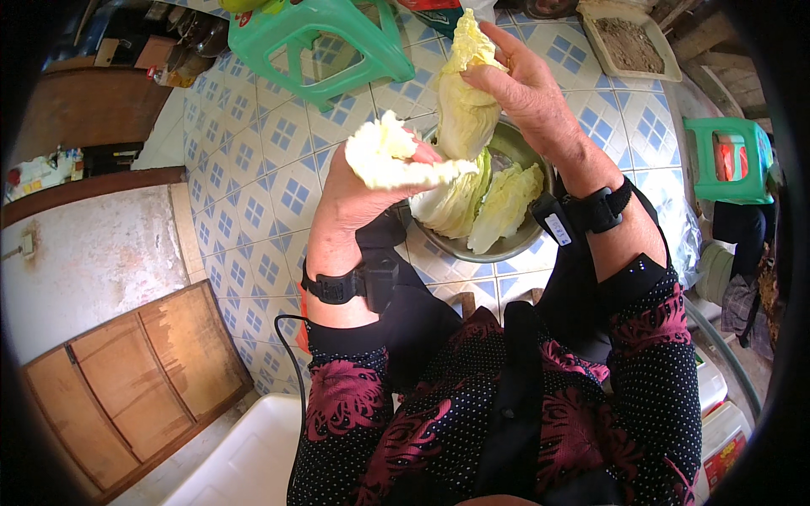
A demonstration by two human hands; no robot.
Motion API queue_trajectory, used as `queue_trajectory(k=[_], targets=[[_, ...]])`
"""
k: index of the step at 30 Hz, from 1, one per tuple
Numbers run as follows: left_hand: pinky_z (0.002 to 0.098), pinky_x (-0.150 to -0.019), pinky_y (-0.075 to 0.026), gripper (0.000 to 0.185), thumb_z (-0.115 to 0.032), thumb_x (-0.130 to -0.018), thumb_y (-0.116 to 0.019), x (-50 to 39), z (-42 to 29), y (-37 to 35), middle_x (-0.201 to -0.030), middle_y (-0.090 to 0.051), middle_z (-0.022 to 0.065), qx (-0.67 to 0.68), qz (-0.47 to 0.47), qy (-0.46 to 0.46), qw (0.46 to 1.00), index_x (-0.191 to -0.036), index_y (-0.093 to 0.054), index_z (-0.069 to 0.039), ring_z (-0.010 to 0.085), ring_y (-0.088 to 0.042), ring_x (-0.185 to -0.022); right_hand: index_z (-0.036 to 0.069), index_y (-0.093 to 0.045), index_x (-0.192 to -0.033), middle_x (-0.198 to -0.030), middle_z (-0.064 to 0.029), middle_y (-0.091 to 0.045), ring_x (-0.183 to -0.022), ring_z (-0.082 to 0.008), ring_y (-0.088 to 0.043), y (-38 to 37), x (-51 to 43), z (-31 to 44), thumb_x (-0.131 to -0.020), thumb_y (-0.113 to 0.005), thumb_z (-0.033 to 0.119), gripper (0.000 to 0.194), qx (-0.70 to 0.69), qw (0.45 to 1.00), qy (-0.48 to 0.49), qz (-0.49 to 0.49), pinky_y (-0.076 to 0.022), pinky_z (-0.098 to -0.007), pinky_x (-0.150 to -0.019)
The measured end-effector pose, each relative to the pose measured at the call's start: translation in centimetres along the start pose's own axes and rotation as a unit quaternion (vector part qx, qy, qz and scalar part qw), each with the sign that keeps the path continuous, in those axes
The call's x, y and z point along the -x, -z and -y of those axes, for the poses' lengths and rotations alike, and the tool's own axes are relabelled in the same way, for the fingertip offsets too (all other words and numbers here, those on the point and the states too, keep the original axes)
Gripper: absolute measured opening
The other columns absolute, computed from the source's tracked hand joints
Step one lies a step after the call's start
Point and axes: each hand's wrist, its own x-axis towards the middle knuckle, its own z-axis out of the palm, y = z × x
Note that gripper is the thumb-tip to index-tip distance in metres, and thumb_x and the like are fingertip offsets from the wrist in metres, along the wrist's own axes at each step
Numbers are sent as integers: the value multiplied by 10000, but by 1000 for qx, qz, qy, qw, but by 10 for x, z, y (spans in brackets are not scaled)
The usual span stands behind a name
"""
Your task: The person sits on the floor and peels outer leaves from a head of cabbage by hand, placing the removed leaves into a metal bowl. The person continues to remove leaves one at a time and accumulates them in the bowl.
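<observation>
My left hand (pixel 361 190) grips a pale yellow piece of napa cabbage (pixel 386 155) with a frilly top. Between the thumb and fingers of my right hand (pixel 528 85) hangs a napa cabbage leaf (pixel 468 120), its white base pointing down. Both hands are above a round metal basin (pixel 500 253) on the tiled floor. Inside the basin lie loose cabbage leaves (pixel 506 205), partly hidden by my left hand and the held pieces. Each wrist wears a black strap with a small device.
A green plastic stool (pixel 316 47) stands beyond the basin to the left, another green stool (pixel 731 158) to the right. A tray of soil-like material (pixel 629 44) sits at the upper right. A white plastic tub (pixel 247 449) is at lower left, and a hose (pixel 728 354) runs along the right.
</observation>
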Motion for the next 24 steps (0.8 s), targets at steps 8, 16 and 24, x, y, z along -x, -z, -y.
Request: queue_trajectory(k=[8, 16, 24], targets=[[302, -854, -538, 371, 75, -734, -784, 0, 5, -25, -997, -708, 72, 237, -130, -40, 962, -1082, -676, 5, 157, -675, -915, -15, -280, -1482, -1307, -165, -523, -1182, -200, -527, -14, 0, -2, -877, -640, 336, 786, -69, 996, -58, -1, -407, -311, -1020], [316, -928, -503, 424, 26, -773, -769, -12, -1, -47, -1121, -673, 92, 400, -180, -47, 898, -1171, -624, 1, 176, -645, -1005, -61, -102, -1497, -1230, -256, -549, -1124, -254, -580, -30, 9, -26, -841, -734, 230, 957, -244, 960, -125, 51, -474, -321, -950], [344, -981, -462, 455, -41, -783, -780, -11, -8, -38, -1148, -656, 77, 391, -228, -53, 890, -1201, -602, -17, 184, -624, -1055, -100, -293, -1423, -1140, -183, -622, -954, -205, -654, -43, 11, -51, -908, -638, 108, 654, -316, 941, -110, 46, -543, -301, -820]])
